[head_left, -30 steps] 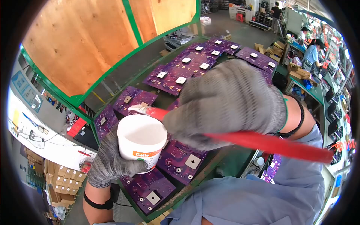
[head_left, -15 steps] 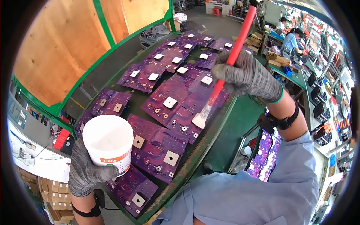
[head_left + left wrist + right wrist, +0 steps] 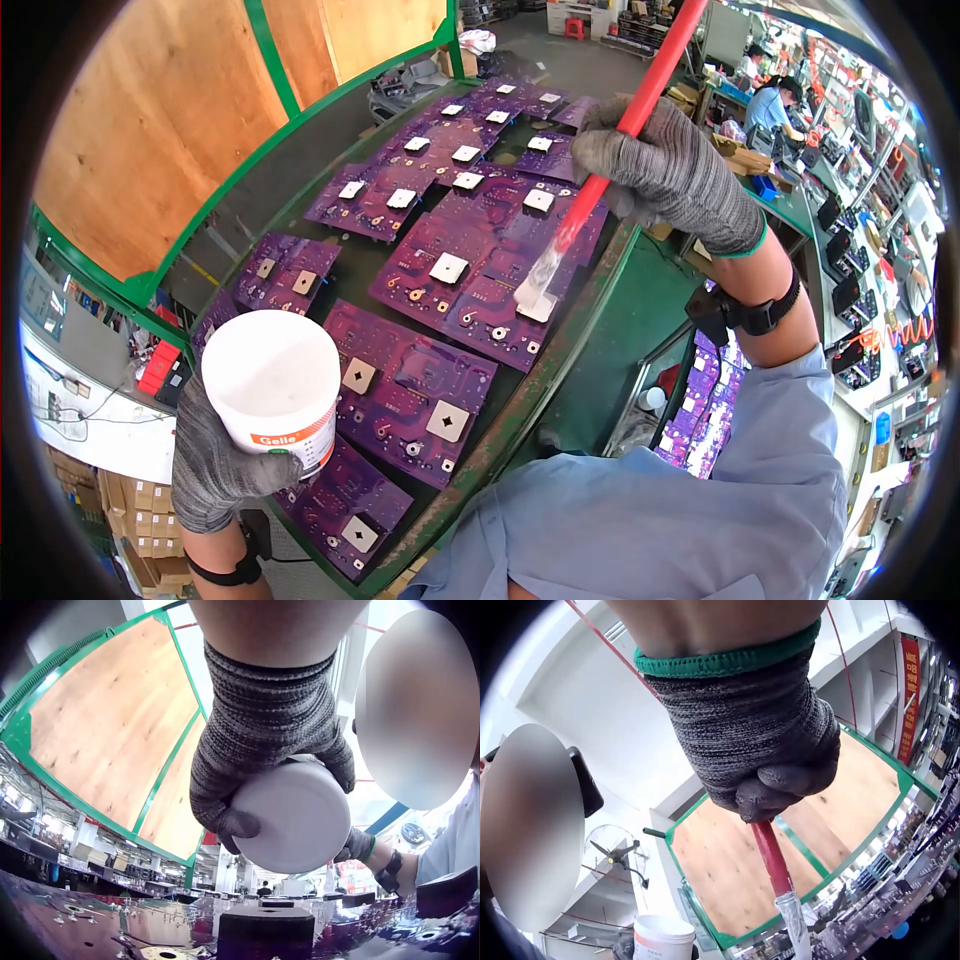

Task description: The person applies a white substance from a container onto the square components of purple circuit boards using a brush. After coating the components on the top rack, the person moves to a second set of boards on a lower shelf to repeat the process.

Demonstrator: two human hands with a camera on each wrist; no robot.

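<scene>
My gloved left hand (image 3: pixel 225 455) grips a white plastic tub (image 3: pixel 270 370) with an orange label band, its open top facing up. In the left wrist view the tub's round base (image 3: pixel 292 817) shows, fingers wrapped around its side. With my gloved right hand (image 3: pixel 680 175) I hold a red-handled paintbrush (image 3: pixel 588 205), slanting downward. Its whitish bristles (image 3: pixel 540 280) are at a white square on a purple circuit board (image 3: pixel 490 320). The brush's lower handle also shows below the fist in the right wrist view.
Several more purple boards (image 3: pixel 400 390) with pale square pieces cover the green-edged table. A wooden panel in a green frame (image 3: pixel 170 130) stands along the left. Further boards (image 3: pixel 700 420) lie below at the right. A person (image 3: pixel 770 105) sits at benches behind.
My right hand has moved from above the tub to the right, bringing the brush down to the white square. The tub has shifted left and lower in the head view, still held.
</scene>
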